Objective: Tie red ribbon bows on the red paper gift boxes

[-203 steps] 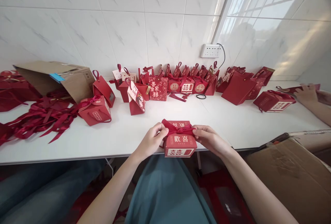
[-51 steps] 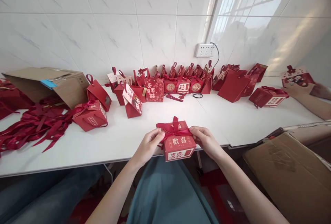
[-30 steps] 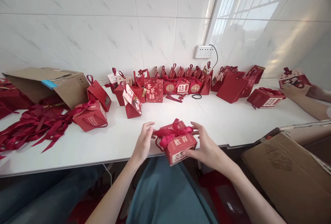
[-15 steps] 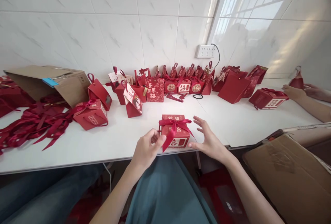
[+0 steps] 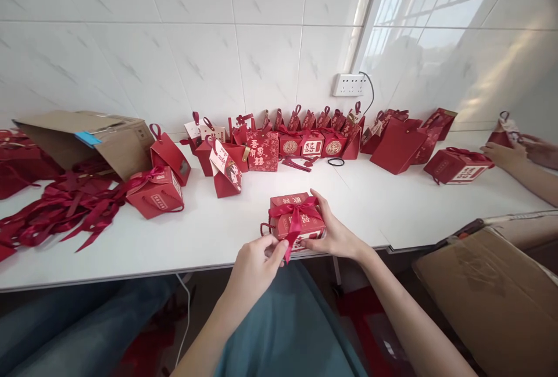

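A red gift box [image 5: 285,223] with pale Chinese lettering sits near the table's front edge, turned slightly. A crimson ribbon [image 5: 295,214] is tied in a bow over its top, one tail hanging down the front. My left hand [image 5: 257,258] is closed at the box's lower left corner, thumb and forefinger pinching the end of that tail. Wrapped around the box's right side is my right hand [image 5: 333,230], with fingers at the back and thumb on the front face. A dark red cord handle [image 5: 265,228] sticks out at the left of the box.
Several red gift boxes [image 5: 263,150] line the wall. To the left are a ribbon pile [image 5: 65,208] and an open cardboard carton [image 5: 117,144]. A black ring [image 5: 335,162] lies mid-table. At right, another person's hands [image 5: 508,155] hold a small box above a large carton [image 5: 492,284].
My right hand has moved in from beside the box and now grips its right side. The box has turned a little. My left hand has shifted slightly down and right along the ribbon tail.
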A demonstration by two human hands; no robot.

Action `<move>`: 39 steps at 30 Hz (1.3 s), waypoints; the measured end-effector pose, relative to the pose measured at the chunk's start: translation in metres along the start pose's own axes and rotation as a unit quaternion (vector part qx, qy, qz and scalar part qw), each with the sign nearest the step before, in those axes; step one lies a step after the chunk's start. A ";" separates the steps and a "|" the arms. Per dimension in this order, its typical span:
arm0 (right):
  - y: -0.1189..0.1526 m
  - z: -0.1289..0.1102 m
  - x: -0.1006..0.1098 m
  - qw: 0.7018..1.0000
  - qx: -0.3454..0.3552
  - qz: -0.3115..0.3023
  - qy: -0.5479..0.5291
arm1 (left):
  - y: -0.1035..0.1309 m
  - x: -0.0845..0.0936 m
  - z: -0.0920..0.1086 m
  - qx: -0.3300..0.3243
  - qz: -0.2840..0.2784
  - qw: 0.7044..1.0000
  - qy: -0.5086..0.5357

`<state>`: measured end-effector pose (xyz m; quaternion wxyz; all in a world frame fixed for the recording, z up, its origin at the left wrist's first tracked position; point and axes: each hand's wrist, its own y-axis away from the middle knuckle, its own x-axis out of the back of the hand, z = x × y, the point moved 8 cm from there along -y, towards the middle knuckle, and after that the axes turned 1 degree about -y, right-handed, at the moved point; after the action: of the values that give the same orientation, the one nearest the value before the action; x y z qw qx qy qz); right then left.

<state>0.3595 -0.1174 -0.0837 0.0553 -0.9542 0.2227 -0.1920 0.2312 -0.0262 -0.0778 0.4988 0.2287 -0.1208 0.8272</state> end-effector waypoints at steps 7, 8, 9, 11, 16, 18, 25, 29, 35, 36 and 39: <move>0.006 -0.007 0.012 0.988 0.068 0.071 0.118 | -0.002 0.006 -0.019 -0.046 -0.150 0.981 0.116; 0.008 -0.012 0.011 0.985 0.084 0.076 0.132 | -0.001 0.010 -0.022 -0.044 -0.160 0.980 0.109; 0.011 -0.018 0.010 0.981 0.100 0.081 0.148 | -0.001 0.014 -0.025 -0.041 -0.171 0.980 0.096; 0.018 -0.031 0.009 0.970 0.127 0.095 0.187 | 0.000 0.021 -0.028 -0.034 -0.192 0.979 0.060; 0.032 -0.064 0.011 0.944 0.174 0.138 0.242 | -0.006 0.048 -0.016 -0.031 -0.084 0.995 0.041; 0.035 -0.074 0.012 0.938 0.188 0.149 0.251 | -0.004 0.052 0.001 -0.069 -0.045 0.993 0.081; 0.043 -0.092 0.013 0.926 0.212 0.154 0.272 | 0.013 0.055 0.049 -0.150 0.091 0.980 0.098; 0.046 -0.093 0.014 0.921 0.211 0.163 0.284 | 0.037 0.059 0.078 -0.271 0.206 0.939 0.047; 0.051 -0.094 0.016 0.917 0.218 0.186 0.278 | 0.086 0.024 0.122 -0.498 0.255 0.820 -0.120; 0.052 -0.095 0.016 0.918 0.220 0.189 0.271 | 0.092 0.018 0.126 -0.523 0.261 0.799 -0.146; 0.055 -0.095 0.018 0.920 0.222 0.198 0.255 | 0.100 0.008 0.131 -0.546 0.289 0.765 -0.183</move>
<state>0.3144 -0.1764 -0.0004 0.2441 -0.7726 0.3654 -0.4582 0.1736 -0.1239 0.0429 0.2452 0.0189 -0.7018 0.6686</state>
